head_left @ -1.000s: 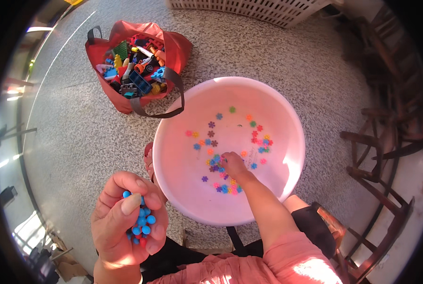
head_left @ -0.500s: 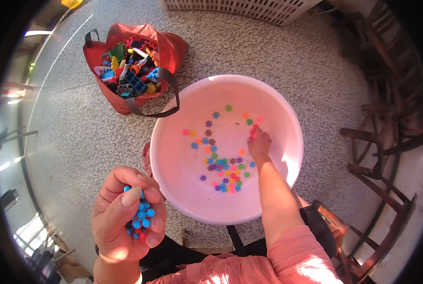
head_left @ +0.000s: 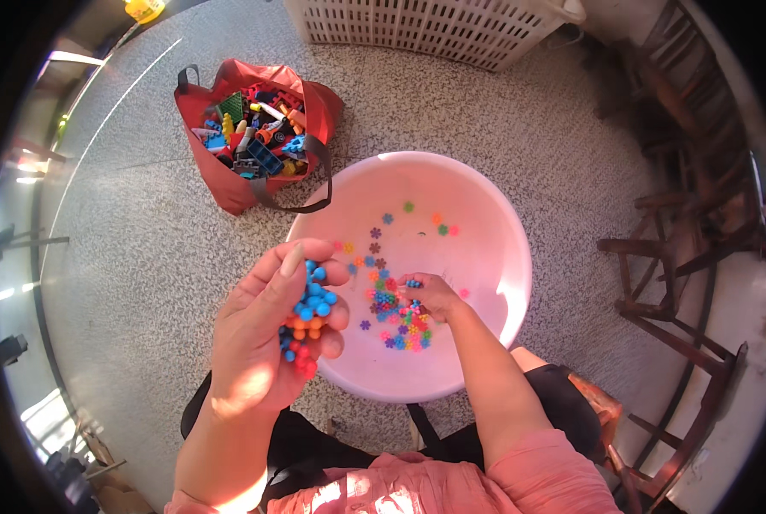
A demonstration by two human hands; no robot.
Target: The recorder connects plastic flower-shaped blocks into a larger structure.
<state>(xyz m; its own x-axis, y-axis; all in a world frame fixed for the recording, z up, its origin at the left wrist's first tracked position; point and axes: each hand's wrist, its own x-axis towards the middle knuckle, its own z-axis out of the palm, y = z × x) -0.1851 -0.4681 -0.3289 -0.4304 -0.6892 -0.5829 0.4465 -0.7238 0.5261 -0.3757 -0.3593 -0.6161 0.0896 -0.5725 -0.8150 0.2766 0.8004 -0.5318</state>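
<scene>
My left hand [head_left: 273,321] is raised above the near left side of a pink tub [head_left: 485,257]. Its fingers curl around a bunch of knobbly, flower-shaped plastic pieces [head_left: 312,301] in blue, orange and red. Inside the tub, my right hand [head_left: 432,296] is closed at the fingertips, with blue flower-shaped pieces showing at them. Just under it lies a heap of flower-shaped pieces [head_left: 407,337] in many colours; the hand partly covers it. More such pieces lie singly across the tub floor, among them a green one [head_left: 408,207] and a brown one [head_left: 375,233].
Beyond the tub on the left stands a red cloth bag [head_left: 237,195] full of mixed toy bricks [head_left: 267,137]. A white slatted basket [head_left: 434,30] is at the far edge. Wooden stools [head_left: 657,248] line the right side of the speckled floor [head_left: 485,111].
My right hand has moved left and nearer, from the tub's right side to the heap. My left hand has risen rightward over the tub's rim; orange pieces now show in it.
</scene>
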